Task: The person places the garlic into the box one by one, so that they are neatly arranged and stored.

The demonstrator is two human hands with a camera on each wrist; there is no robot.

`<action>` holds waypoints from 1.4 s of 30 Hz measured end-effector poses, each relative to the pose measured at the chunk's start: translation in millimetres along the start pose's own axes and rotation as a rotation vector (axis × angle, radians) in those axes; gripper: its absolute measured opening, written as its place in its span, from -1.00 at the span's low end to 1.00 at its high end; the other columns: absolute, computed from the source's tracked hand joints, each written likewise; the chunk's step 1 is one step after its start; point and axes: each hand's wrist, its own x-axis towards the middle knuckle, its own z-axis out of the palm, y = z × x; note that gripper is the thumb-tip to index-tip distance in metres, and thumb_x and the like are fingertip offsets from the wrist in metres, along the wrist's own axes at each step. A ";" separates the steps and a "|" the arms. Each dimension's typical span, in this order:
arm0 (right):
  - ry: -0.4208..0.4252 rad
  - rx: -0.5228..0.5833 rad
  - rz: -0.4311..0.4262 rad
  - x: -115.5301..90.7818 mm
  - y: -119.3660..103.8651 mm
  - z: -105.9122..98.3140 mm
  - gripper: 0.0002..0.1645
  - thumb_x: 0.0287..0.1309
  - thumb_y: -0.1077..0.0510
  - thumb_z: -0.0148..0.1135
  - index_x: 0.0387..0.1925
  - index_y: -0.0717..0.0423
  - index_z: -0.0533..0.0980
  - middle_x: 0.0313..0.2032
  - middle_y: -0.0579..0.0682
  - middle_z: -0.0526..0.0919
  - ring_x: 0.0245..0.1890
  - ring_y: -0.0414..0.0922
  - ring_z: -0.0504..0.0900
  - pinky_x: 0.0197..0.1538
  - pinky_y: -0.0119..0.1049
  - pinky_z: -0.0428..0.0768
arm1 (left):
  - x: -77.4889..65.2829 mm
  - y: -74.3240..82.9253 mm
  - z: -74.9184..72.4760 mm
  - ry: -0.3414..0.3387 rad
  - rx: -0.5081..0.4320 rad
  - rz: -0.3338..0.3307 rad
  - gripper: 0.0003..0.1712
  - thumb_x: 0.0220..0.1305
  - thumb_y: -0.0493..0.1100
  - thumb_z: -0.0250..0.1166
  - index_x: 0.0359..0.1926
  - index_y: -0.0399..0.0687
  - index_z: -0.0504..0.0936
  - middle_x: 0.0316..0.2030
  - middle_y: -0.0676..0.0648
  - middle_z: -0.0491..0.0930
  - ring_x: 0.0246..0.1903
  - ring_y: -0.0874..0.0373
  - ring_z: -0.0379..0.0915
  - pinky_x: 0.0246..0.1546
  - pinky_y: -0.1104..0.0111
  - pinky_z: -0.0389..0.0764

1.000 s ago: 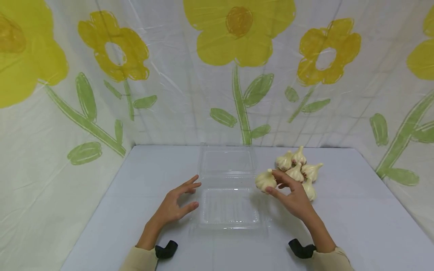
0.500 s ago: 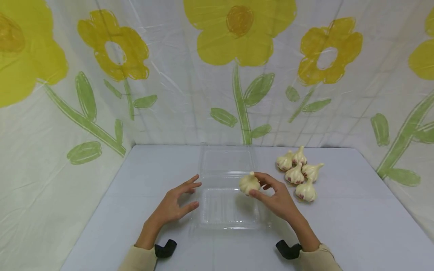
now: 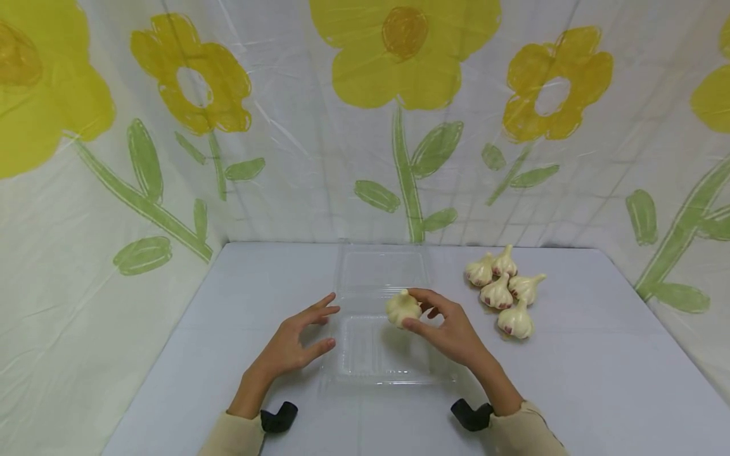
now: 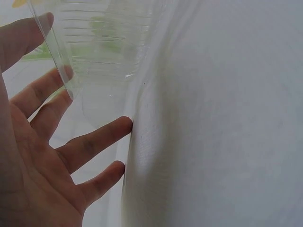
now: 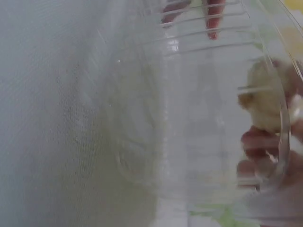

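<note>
A whitish garlic bulb [image 3: 403, 309] is pinched between the thumb and fingers of my right hand [image 3: 447, 326], above a clear plastic clamshell box [image 3: 388, 382]. The box lies unfolded, its lid [image 3: 383, 269] toward the back. Through the clear wall, the right wrist view shows the same bulb [image 5: 264, 101], blurred. My left hand [image 3: 293, 342] is spread beside the box's left edge, holding nothing. In the left wrist view its fingers [image 4: 97, 144] are extended, some seen through the plastic rim; whether they press on it I cannot tell.
Several garlic bulbs [image 3: 496, 292] lie in a cluster on the white-covered table [image 3: 593, 354], right of the box. Behind the table hangs a white sheet [image 3: 296, 190] printed with yellow flowers.
My right hand has carried the garlic bulb leftward from the box's right edge to over its middle, uncovering the nearest bulb of the cluster. The left hand has stayed in place.
</note>
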 end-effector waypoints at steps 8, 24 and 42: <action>-0.056 0.038 0.025 9.6 -4.6 15.4 -0.42 0.18 -0.01 0.48 0.24 -0.18 0.56 0.00 -0.18 0.72 -0.13 -0.20 0.61 -0.05 -0.10 0.62 | 0.6 0.3 -0.6 0.001 0.010 0.001 -0.36 0.29 -0.04 0.40 0.37 -0.01 0.51 0.53 -0.03 0.29 0.09 0.02 0.68 0.23 -0.17 0.52; -0.148 0.023 -0.002 31.9 -8.2 40.5 -0.40 0.16 -0.03 0.49 0.25 -0.11 0.58 0.13 -0.12 0.71 -0.13 -0.16 0.65 -0.07 -0.23 0.66 | 1.0 -0.2 -0.6 -0.008 -0.006 -0.010 -0.36 0.29 -0.03 0.40 0.37 0.01 0.52 0.52 -0.08 0.29 0.10 0.03 0.68 0.24 -0.15 0.52; -0.312 -0.048 0.039 37.9 -4.4 66.5 -0.37 0.19 -0.10 0.45 0.26 -0.04 0.56 0.11 -0.08 0.71 -0.18 -0.13 0.64 -0.10 -0.29 0.63 | 0.7 2.5 -1.9 -0.012 0.003 -0.007 -0.36 0.29 -0.07 0.41 0.36 -0.02 0.52 0.53 -0.06 0.28 0.11 0.01 0.67 0.25 -0.17 0.50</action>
